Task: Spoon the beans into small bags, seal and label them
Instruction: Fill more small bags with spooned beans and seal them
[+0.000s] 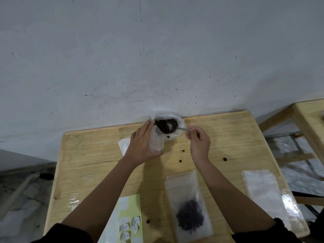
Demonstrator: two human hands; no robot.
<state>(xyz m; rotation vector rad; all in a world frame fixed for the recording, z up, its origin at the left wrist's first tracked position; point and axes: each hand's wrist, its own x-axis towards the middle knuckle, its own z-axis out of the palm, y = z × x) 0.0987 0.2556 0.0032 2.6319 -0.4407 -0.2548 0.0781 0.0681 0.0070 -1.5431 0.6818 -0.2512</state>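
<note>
Beans [164,128], dark brown and loose, fill a crumpled clear plastic sack [179,133] at the far edge of the pale wooden tabletop [87,155], against the wall. Progress: one flat clear zip bag [182,186] near me holds a portion of beans; I cannot tell whether it is sealed, and no label shows on it. Empty clear bags [259,188] lie to its right, a green label sheet [130,206] to its left. Filling of a further bag appears under way. My left hand [142,146] grips a small clear bag [157,142] beside the sack, fingers [147,128] curled round it. My right hand [199,142] pinches the handle of a metal spoon [171,126], its bowl down in the beans.
</note>
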